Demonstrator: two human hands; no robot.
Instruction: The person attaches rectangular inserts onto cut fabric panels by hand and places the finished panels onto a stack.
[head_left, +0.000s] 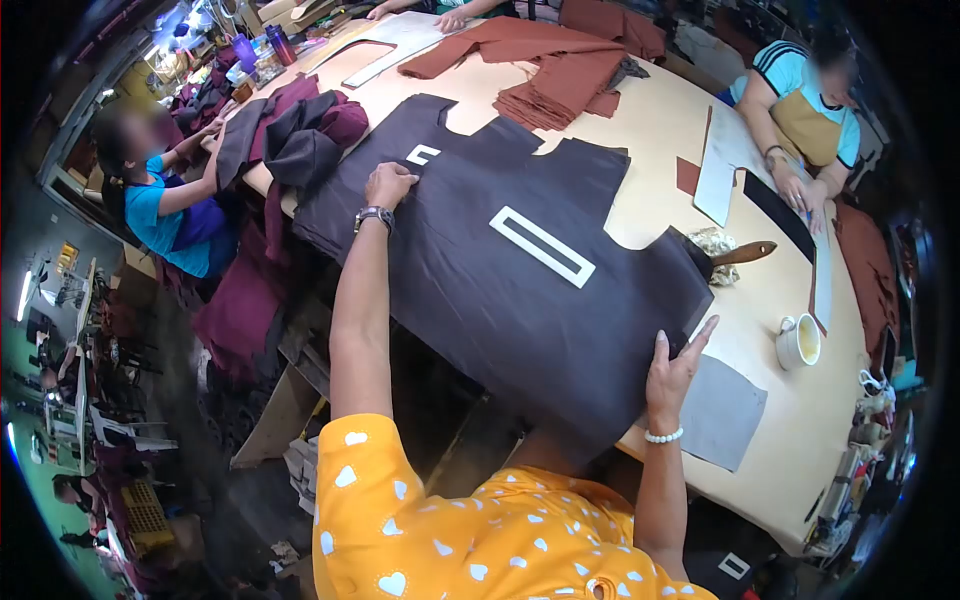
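A large dark cloth panel (480, 290) lies over the table and hangs past its near edge. On it rest a white rectangular frame (542, 246) and, farther left, a small white piece (422, 155) partly covered by my fingers. My left hand (390, 185) is closed at that small piece, its fingertips pressed together. At the panel's right edge is my right hand (678, 375), fingers spread, palm against the cloth edge. A wooden-handled brush (742, 253) lies beyond the panel's right corner, beside a crumpled patterned wad (715, 241).
The table (800, 430) also holds a white cup (798, 342), a grey cloth piece (725, 412), rust cloth (560, 80) and white templates (718, 165). A person (170, 205) handles maroon cloth (335, 120) at left; another person (810, 110) leans over the right side.
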